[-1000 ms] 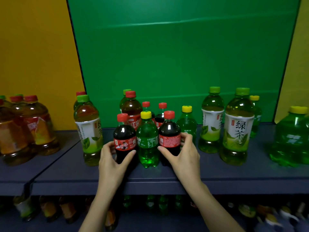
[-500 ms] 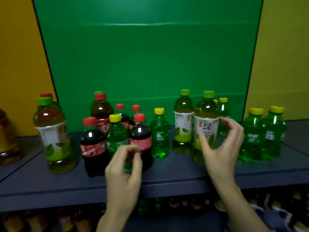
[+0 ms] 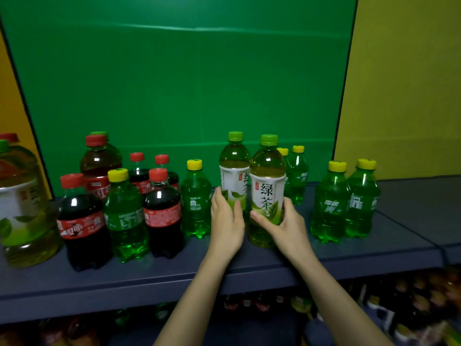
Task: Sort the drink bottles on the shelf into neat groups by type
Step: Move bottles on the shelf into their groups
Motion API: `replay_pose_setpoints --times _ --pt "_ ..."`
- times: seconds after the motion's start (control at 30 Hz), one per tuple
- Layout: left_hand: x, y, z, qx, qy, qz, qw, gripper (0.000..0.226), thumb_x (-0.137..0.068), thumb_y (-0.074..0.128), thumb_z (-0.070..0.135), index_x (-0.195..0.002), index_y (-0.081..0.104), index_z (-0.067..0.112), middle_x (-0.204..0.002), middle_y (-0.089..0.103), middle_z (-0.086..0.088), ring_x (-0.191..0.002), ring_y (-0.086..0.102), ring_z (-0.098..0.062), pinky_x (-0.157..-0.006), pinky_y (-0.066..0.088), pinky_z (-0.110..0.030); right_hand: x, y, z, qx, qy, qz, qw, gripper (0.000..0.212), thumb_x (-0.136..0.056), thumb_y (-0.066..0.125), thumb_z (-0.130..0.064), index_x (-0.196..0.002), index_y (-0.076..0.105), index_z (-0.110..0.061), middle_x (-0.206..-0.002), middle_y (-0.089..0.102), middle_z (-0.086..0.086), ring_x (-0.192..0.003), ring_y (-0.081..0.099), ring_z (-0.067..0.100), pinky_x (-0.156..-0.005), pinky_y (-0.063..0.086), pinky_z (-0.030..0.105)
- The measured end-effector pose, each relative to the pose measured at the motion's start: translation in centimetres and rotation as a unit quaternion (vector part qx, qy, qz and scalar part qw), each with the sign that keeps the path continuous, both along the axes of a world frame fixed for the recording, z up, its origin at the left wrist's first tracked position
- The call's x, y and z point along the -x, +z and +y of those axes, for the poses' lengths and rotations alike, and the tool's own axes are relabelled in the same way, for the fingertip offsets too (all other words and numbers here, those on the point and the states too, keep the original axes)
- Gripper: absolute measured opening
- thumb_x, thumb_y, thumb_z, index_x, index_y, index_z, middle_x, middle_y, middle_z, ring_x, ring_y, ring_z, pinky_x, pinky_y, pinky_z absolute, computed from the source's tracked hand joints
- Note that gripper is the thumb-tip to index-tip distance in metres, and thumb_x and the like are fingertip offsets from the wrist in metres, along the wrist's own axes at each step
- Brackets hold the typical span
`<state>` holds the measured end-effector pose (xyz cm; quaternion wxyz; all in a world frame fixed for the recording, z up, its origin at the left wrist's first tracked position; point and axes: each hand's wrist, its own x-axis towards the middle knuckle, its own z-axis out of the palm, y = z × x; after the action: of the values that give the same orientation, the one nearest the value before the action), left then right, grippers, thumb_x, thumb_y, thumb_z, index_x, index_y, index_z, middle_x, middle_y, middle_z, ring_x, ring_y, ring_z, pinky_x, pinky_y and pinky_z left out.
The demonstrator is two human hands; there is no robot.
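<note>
The pale green-capped tea bottle (image 3: 267,191) under my right hand (image 3: 287,227) carries 绿茶 in black down its white label. The same kind of bottle behind it (image 3: 234,171) shows only 绿. The dark red-capped tea bottle (image 3: 99,168) reads 红. Print on the other labels is too blurred for me.

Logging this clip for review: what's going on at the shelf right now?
A person is sorting drinks on a dark shelf. The left hand is on the rear green tea bottle, and the right hand grips the front green tea bottle; both bottles stand upright, side by side. To their left, cola bottles and green soda bottles are still mixed; two green sodas stand paired on the right.
</note>
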<state>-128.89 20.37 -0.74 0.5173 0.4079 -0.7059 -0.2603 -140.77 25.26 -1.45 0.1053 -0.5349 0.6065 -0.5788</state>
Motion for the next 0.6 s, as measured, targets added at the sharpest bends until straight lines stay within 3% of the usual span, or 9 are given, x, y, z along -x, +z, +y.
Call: replay_pose_setpoints --times 0.1,0.2,0.47,0.53,0.6 --pt "1.0 0.6 -1.3 -0.031 0.012 0.007 0.999 0.063 -0.093 0.051 0.022 -0.141 0.019 -0.002 -0.144 0.030 -0.020 -0.135 0.027 -0.030 -0.112 0.024 -0.043 0.9 -0.1 0.7 0.003 0.006 -0.002 1.000 0.050 -0.069 0.076 -0.040 -0.109 0.053 -0.021 -0.109 0.066 -0.003 -0.101 0.061 0.014 -0.089 0.050 0.039" --pt "1.9 1.3 -2.2 -0.048 0.041 0.008 0.998 0.071 -0.082 0.068 0.019 -0.134 0.025 -0.003 -0.136 0.038 -0.019 -0.129 0.035 -0.031 -0.106 0.032 -0.042 1.8 -0.2 1.4 0.012 0.015 -0.013 1.000 0.048 -0.069 0.075 -0.040 -0.109 0.053 -0.023 -0.108 0.066 -0.005 -0.100 0.062 0.012 -0.089 0.051 0.039" --pt "2.2 1.1 -2.2 -0.040 0.081 0.055 0.994 0.053 -0.072 0.077 0.018 -0.099 0.032 0.009 -0.116 0.054 -0.018 -0.108 0.054 -0.033 -0.089 0.047 -0.045 2.9 0.8 3.7 0.053 0.068 -0.036 0.996 0.048 -0.059 0.069 -0.052 -0.101 0.055 -0.033 -0.101 0.067 -0.014 -0.093 0.063 -0.002 -0.082 0.052 0.023" --pt "1.7 1.0 -1.1 -0.032 0.067 0.065 0.995 0.054 -0.070 0.079 0.020 -0.100 0.036 0.009 -0.113 0.057 -0.015 -0.103 0.057 -0.029 -0.087 0.050 -0.045 3.1 1.3 4.1 0.062 0.085 -0.037 0.994 0.045 -0.058 0.069 -0.050 -0.098 0.054 -0.036 -0.099 0.067 -0.016 -0.090 0.062 -0.007 -0.077 0.051 0.015" --pt "0.9 1.0 0.4 -0.029 0.051 0.074 0.996 0.055 -0.069 0.080 0.022 -0.106 0.042 0.008 -0.111 0.061 -0.010 -0.100 0.061 -0.023 -0.086 0.052 -0.042 3.1 1.7 4.4 0.070 0.108 -0.049 0.990 0.045 -0.058 0.070 -0.048 -0.098 0.055 -0.035 -0.098 0.067 -0.017 -0.090 0.062 -0.008 -0.076 0.051 0.015"
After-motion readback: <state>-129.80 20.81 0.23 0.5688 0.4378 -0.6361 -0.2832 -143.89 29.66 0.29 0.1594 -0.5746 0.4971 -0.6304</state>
